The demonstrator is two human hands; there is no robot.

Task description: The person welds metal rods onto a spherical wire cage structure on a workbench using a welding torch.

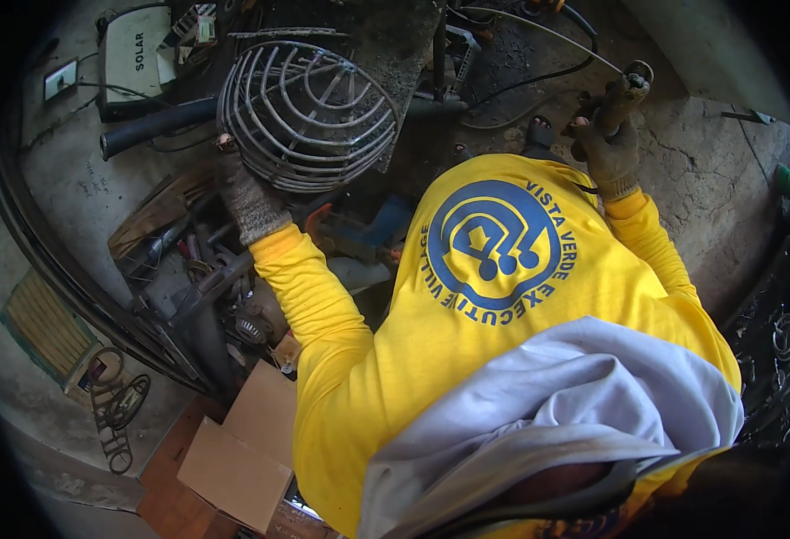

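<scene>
A round cage of bent metal rods [310, 117] rests on a dark metal worktable [404, 45], ahead and to the left. My left hand [249, 193], in a grey-brown knit glove, is closed on the cage's near left rim; its fingers are partly hidden behind the rods. Out to the right, my right hand [612, 154], in a worn brown glove, is wrapped round a welding electrode holder [627, 94]. From the holder's jaws a long thin welding rod [548, 27] reaches left above the far edge of the table, apart from the cage.
A dark pipe [157, 126] sticks out left of the cage. Beneath my left arm lie jumbled tools and scrap metal [197, 260]. Cardboard boxes [238, 458] stand at the lower left. A black cable [539, 81] loops beyond the table, over cracked concrete floor [710, 189].
</scene>
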